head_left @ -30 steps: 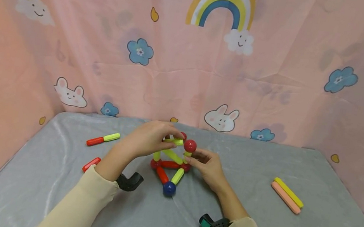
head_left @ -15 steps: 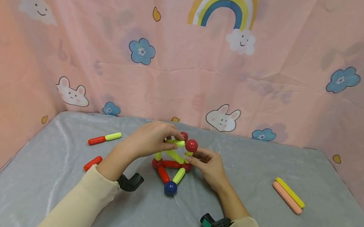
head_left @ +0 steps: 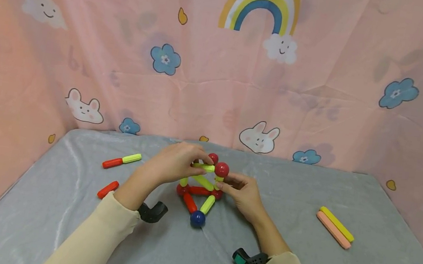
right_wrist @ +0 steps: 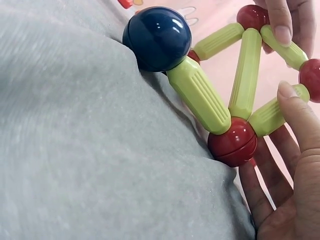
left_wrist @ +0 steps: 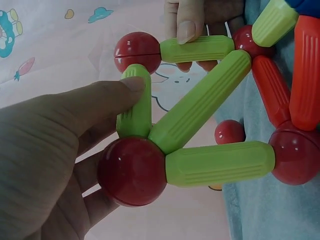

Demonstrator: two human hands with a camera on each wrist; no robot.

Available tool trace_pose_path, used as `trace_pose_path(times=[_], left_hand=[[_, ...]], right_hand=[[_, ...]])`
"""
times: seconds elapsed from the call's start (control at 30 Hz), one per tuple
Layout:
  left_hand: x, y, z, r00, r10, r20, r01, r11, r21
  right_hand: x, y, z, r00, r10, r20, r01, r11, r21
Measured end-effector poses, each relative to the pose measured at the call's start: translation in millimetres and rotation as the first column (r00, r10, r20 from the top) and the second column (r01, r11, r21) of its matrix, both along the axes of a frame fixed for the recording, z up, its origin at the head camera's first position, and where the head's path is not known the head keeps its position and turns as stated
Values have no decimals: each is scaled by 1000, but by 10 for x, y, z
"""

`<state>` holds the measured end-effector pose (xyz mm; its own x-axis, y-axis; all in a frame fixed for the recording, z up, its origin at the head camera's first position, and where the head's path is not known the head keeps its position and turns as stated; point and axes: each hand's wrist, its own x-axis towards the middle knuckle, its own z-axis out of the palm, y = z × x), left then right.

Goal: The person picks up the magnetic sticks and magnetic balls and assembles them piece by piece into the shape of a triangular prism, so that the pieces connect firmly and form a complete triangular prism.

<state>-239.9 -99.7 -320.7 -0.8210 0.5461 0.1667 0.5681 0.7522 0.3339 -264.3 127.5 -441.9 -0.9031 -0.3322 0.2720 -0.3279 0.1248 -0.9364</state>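
Observation:
A frame of ribbed magnetic rods and balls stands mid-table, its blue ball (head_left: 197, 219) nearest me. My left hand (head_left: 176, 158) pinches the top green rod (left_wrist: 134, 112) between thumb and fingers. One end of this rod meets the upper right red ball (head_left: 222, 169); the other meets a red ball (left_wrist: 132, 170) hidden behind my left hand in the head view. With thumb and fingers my right hand (head_left: 242, 194) grips the right upright green rod (right_wrist: 270, 116), just below the upper right ball. A diagonal green rod (left_wrist: 202, 102) crosses this side of the frame.
Behind the frame shows another red ball (head_left: 213, 158). To the left lie a red rod joined end to end with a green rod (head_left: 132, 158), and a separate red rod (head_left: 107, 189). A yellow rod (head_left: 337, 224) and a peach rod (head_left: 333, 230) lie side by side at right.
The right end of the top green rod, slightly apart from the upper right red ball a second ago, now meets it. My right hand keeps its grip on the upright.

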Motion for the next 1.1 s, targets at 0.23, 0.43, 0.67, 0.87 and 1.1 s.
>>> trace_pose_path(times=[0.23,0.43,0.67,0.87,1.1], left_hand=[[-16,-7,-17,1000,0,12,0,1000,12],[-23,-96,-52,998,6,69,-12,997,76],[33,-213,-103,996,51,76,-57,995,86],[116,-326,-154,989,112,95,-120,989,85],[183,-416,-385,936,276,218,-301,949,95]], right_hand=[[1,-5,1,1000,0,10,0,1000,-5],[4,-9,6,1000,-5,0,5,1000,14],[-5,-16,7,1000,23,-10,-23,999,48],[-4,-23,24,999,48,1,-48,996,78],[-11,-30,15,997,73,11,-74,990,116]])
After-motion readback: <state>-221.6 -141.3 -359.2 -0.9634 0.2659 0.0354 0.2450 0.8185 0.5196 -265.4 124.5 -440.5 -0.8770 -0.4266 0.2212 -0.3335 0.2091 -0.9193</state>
